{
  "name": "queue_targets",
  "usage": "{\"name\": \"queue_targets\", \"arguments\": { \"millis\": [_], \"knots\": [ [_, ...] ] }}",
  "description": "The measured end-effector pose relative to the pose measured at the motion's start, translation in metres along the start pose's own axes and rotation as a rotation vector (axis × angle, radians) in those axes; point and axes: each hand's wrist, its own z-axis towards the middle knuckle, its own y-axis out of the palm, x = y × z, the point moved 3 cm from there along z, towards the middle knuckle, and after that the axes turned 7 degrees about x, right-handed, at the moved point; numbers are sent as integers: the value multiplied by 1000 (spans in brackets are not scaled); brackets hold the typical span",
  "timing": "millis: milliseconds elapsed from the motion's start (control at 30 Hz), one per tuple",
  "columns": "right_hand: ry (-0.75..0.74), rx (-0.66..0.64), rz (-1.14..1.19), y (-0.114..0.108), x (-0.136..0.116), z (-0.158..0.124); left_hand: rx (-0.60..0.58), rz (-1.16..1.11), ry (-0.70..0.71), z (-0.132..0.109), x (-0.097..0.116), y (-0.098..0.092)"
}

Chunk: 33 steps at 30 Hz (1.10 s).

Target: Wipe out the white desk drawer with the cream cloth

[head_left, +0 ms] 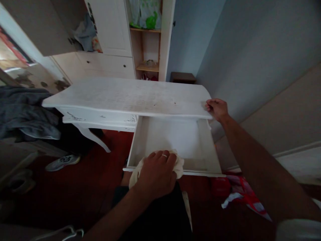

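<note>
At far left, a grey garment [25,110] lies heaped near the bench [105,92], a white piece with curved legs, its top smudged grey and bearing two small dark marks toward the right. Below the garment, a pale shoe [62,163] rests on the dark red floor [115,150]. Under the bench's left half, a closed drawer [100,117] carries raised ornament; behind stands a white wardrobe [112,26], a plastic bag [144,11] with green print on its shelf. At centre, the left hand [157,172], wearing a ring, has its fingers clamped on a bunched cream cloth [136,174], held at the front panel of the open drawer [175,134]; the hand hides whether cloth and panel touch. Farther right, the right hand [217,108] is at the bench's right end, its fingers curled together in a loose fist. Lower right, a red-and-white bag [240,190] lies on the floor
</note>
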Motion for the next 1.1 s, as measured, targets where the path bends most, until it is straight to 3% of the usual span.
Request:
{"name": "queue_targets", "arguments": {
  "millis": [133,333,467,600,800,1100],
  "knots": [
    [-33,-47,15,0,7,10,40,-2,169,32,44,27],
    [-3,-97,95,0,13,18,147,-25,561,68,111,63],
    [19,-150,142,0,13,19,133,-24,737,96,134,83],
    [36,-188,156,0,13,19,102,6,743,131,132,90],
    [49,-203,194,-1,13,19,22,15,631,178,113,88],
    [51,-179,197,1,16,22,162,127,396,244,75,73]
  ]
}}
